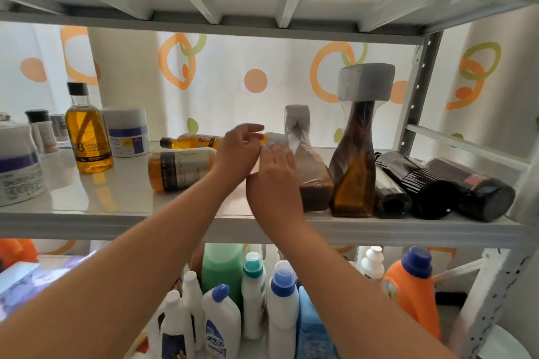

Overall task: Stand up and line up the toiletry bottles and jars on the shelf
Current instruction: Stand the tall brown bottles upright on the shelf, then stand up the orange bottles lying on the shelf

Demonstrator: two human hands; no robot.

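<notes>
White cloth with orange and green rings hangs behind a grey metal shelf [116, 201] with a smooth, shiny top. Near the middle of the shelf stands the tall twisted bottle [354, 172], made of clear brown glass or plastic with a chunky grey block cap.

Just left of the tall twisted bottle stands a shorter twisted bottle [309, 166], also with a grey cap. The right hand [275, 181] is flat against the left side of that shorter bottle, fingers together and stretched out. The left hand [240, 151] is just left of the right hand and touches it. Its fingers are loosely spread and curl toward something small and pale with an orange bit; I cannot tell what it is or whether the hand pinches it.

Further left of the tall twisted bottle, two clear bottles lie on their sides: a fat amber bottle [178, 169] and, behind it, a thin golden bottle [189, 141] with a dark cap. Further left still, a square golden bottle [89, 137] with a black cap stands up, next to a round white jar [127, 137] with a purple band.

Right of the tall twisted bottle, three dark round bottles [443, 186] lie on their sides, touching each other.

Below the shelf stand soft plastic cleaning bottles [280, 303].
</notes>
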